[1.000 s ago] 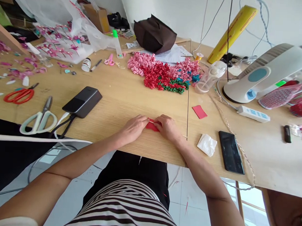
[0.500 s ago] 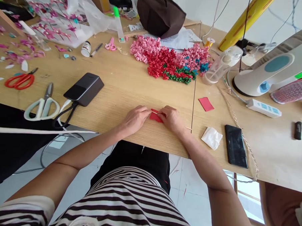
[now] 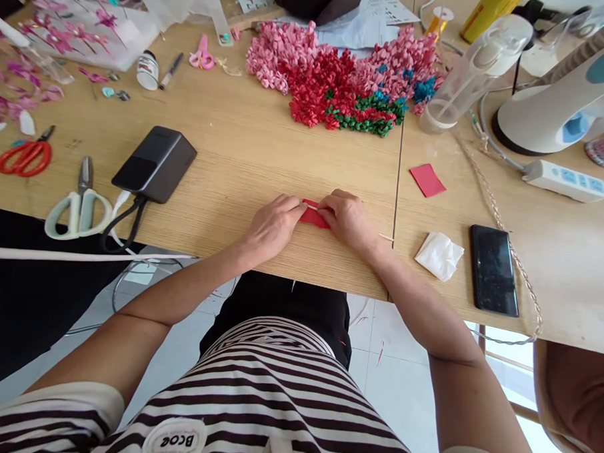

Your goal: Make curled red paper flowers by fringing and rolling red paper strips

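Left hand (image 3: 274, 226) and right hand (image 3: 348, 220) near the desk's (image 3: 244, 164) front edge; fingers (image 3: 291, 209) of both hands pinched narrow on a small red paper strip (image 3: 314, 217), which lies low on the desk between them. Thin wooden stick (image 3: 387, 237) extends past the right hand (its other end shows at the strip). Right of hands: red paper square (image 3: 427, 180), crumpled tissue (image 3: 439, 256), phone (image 3: 494, 269). Left: black power bank (image 3: 154, 163).

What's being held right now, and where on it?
The left hand and right hand hold a red paper strip by its two ends. A thin stick pokes out under the right hand; its hold can't be told.
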{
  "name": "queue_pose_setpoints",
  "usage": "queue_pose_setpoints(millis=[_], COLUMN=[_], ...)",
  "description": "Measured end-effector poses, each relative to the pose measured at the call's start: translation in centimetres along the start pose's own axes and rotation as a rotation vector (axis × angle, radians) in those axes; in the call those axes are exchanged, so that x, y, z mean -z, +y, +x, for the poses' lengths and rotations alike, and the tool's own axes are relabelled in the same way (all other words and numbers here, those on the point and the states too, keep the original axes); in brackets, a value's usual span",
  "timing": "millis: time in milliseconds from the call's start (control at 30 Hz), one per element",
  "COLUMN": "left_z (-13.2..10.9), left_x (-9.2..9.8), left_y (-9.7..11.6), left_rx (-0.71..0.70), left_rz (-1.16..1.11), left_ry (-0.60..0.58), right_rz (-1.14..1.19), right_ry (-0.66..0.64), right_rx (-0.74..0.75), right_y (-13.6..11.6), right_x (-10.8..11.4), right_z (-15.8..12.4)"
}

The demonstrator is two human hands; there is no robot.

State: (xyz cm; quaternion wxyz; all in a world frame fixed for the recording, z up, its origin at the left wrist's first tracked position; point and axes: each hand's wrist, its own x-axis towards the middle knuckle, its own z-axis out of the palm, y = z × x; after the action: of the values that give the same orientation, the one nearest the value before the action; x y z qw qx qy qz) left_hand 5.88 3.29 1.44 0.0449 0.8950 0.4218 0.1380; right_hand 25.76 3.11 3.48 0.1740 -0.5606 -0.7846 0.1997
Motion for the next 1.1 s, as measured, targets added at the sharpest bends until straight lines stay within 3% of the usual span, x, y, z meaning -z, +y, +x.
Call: queue_pose_setpoints(millis=[433, 633, 867, 1100], left_z=[0.48, 0.64, 0.69, 0.91], left_x=[0.48, 0.68, 0.35, 0.87], left_y=[0.48, 0.54, 0.05, 0.5], left_rx=[-0.005, 0.004, -0.023, 0.042], left_rz=[0.174, 0.117, 0.1, 0.059], left_ry=[-0.091, -0.134, -0.097, -0.147], right_rz=[0.022, 0.029, 0.017, -0.002], right_ry=[0.034, 0.04, 0.034, 0.032], right_rx=[0.007, 0.012, 0.01, 0.014], right_y=[0.34, 0.57, 0.58, 0.63], right_x=[-0.05, -0.18, -0.18, -0.2], right_z=[0.07, 0.02, 0.06, 0.1])
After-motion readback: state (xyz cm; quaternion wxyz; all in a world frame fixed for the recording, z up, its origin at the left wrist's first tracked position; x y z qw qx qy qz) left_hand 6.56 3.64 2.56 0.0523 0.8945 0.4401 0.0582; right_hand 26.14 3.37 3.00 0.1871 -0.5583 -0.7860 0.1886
